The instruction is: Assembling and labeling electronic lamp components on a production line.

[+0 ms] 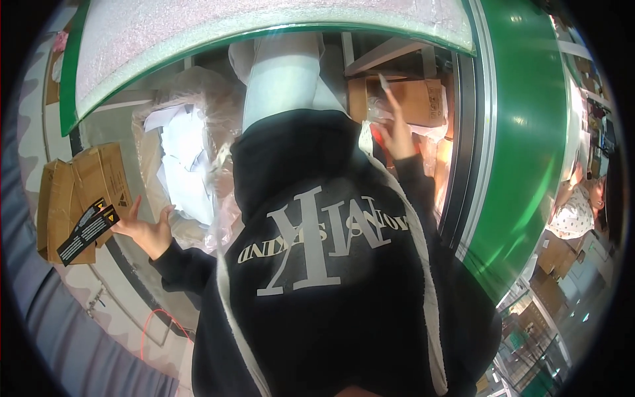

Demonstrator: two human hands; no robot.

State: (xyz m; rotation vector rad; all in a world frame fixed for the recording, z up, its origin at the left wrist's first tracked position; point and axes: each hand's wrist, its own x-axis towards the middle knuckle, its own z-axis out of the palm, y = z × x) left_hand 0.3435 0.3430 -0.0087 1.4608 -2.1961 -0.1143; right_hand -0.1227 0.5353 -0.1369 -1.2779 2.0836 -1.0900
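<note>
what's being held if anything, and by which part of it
The left hand is at the right end of the black cards, but a grip cannot be told; the right hand shows no clear hold.

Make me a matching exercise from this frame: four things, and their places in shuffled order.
Things:
1. Black cards
2. White papers
3. White drawstring
4. Green surface

Places:
A. Along the person's right side
B. Within clear plastic
C. At the fingers of the left hand
D. Hanging over the black hoodie

Pairs: 1-C, 2-B, 3-D, 4-A
</note>
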